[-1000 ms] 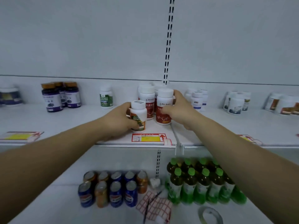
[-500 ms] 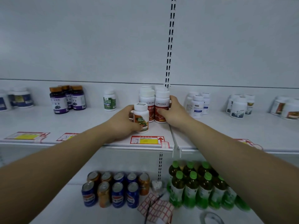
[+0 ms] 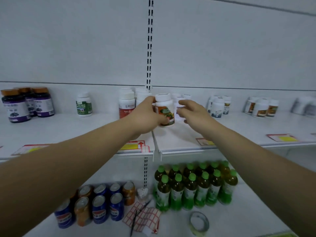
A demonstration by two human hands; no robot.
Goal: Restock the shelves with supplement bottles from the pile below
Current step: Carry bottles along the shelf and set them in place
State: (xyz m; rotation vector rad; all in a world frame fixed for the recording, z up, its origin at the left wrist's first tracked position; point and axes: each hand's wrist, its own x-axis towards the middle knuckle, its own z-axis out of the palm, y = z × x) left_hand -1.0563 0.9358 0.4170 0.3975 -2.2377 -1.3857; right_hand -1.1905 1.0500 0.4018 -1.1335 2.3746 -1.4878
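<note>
Left hand (image 3: 147, 115) gripping orange-label supplement bottle (image 3: 164, 109) near back edge of shelf (image 3: 239, 132), just right of divider. Right hand (image 3: 193, 113) hovering beside it, fingers loosely curled, grasping nothing. Advice: be setting bottle upright, label facing front edge.

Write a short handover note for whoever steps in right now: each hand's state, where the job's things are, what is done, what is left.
Left hand: grip closed round a white plastic bottle with an orange-and-green label, just above the upper white shelf.
Right hand: open beside that bottle, holding nothing.
Done: white red-labelled bottles stand just left of the left hand.
Left: set the held bottle down. No pile of further stock is in view.
</note>
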